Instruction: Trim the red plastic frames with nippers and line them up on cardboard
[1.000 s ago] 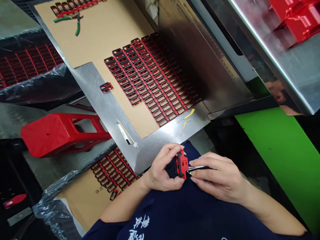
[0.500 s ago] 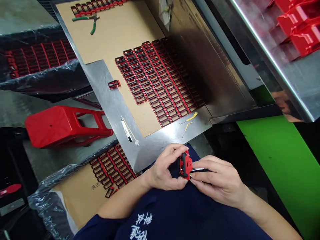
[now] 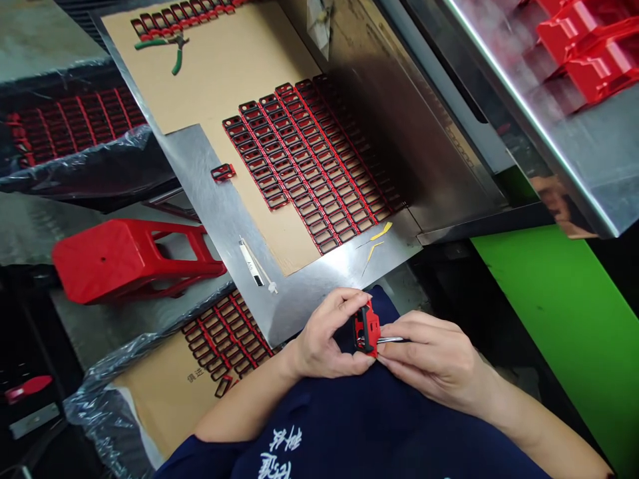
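The left hand has the red-and-black plastic piece pinched by its two ends, fingertips at the far end and thumb at the near one, the palm curved round an open hollow; and opposite, the right hand is closed on a slim metal tool, fingers stretched forward and bunched, thumb tucked beneath, the tool's front end right up against the piece, though whether it goes inside is hidden!

Look at the arms: both forearms reach in from the low corners, wrists fairly straight, hands meeting in front of the dark blue shirt, just off the near edge of the metal table. And the piece itself, held up in the air between the hands: its long axis runs away from the body, only slightly aslant, its black rim turned to the left palm, its red side to the right hand.

Out on the table, rows of matching frames fill a cardboard sheet, one loose frame lies by its edge, green-handled pliers sit farther off, and two yellow-ended picks lie near the close corner, beyond the hands
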Action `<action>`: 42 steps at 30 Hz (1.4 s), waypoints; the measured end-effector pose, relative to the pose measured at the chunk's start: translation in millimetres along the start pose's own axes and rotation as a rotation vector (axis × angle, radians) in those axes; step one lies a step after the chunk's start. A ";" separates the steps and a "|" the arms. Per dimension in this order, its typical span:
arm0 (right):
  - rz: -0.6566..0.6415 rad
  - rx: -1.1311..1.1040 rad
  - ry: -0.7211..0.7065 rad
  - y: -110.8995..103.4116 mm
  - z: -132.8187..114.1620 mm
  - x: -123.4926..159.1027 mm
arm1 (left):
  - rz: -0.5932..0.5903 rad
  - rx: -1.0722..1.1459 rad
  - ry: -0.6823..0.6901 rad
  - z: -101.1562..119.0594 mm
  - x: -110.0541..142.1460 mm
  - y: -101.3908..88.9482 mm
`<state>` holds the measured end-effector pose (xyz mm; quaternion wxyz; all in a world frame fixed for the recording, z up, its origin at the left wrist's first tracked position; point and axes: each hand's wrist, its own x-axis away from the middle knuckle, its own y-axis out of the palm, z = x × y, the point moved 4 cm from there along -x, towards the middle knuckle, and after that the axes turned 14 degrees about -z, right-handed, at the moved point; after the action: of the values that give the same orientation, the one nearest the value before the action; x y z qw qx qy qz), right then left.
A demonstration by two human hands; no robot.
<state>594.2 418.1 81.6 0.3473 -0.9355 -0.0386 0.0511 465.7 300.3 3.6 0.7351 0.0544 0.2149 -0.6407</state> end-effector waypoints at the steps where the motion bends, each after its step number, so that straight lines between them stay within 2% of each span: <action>1: 0.001 -0.011 -0.005 0.2 0.1 -0.4 | 0.001 0.012 -0.003 -0.5 1.0 0.2; 13: 0.124 -0.150 -0.020 6.5 7.1 -3.0 | 0.154 0.165 -0.001 -9.8 9.7 4.3; 16: 0.223 -0.138 0.042 3.9 8.7 -2.7 | 0.224 0.301 0.018 -13.5 14.2 5.7; 18: 0.330 -0.136 0.149 3.1 22.6 -1.4 | 0.297 0.410 -0.020 -17.0 19.9 5.9; 21: 0.516 -0.135 0.418 6.6 77.0 2.1 | 0.404 0.526 -0.110 -20.9 30.0 5.3; 24: 0.664 -0.117 0.830 14.8 162.8 9.3 | 0.460 0.533 -0.155 -21.9 36.9 2.2; 26: 0.714 -0.064 0.977 18.8 215.7 13.1 | 0.467 0.503 -0.167 -22.3 39.5 0.1; 28: 0.738 -0.009 1.097 22.2 256.9 19.1 | 0.464 0.469 -0.180 -22.4 42.0 -0.2; 31: 0.701 0.064 1.180 28.4 290.6 28.5 | 0.452 0.393 -0.222 -22.1 47.2 4.0; 34: 0.637 0.126 1.155 34.9 297.2 34.5 | 0.440 0.301 -0.241 -29.2 48.5 0.9; 36: 0.622 0.159 1.125 39.1 291.8 38.6 | 0.500 0.151 -0.378 -48.8 45.3 -21.1; 37: 0.624 0.171 1.109 41.7 287.2 41.3 | 0.548 0.048 -0.501 -63.3 42.7 -40.8; 39: 0.630 0.177 1.070 49.4 276.0 48.4 | 0.642 -0.178 -0.809 -96.0 36.6 -95.5; 42: 0.614 0.139 1.006 68.4 258.6 63.6 | 0.735 -0.376 -1.085 -138.4 23.3 -188.5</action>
<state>628.1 540.3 -162.4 0.3529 -0.7882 0.4065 -0.2983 251.7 295.4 -93.3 0.9056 -0.3339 -0.1087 -0.2378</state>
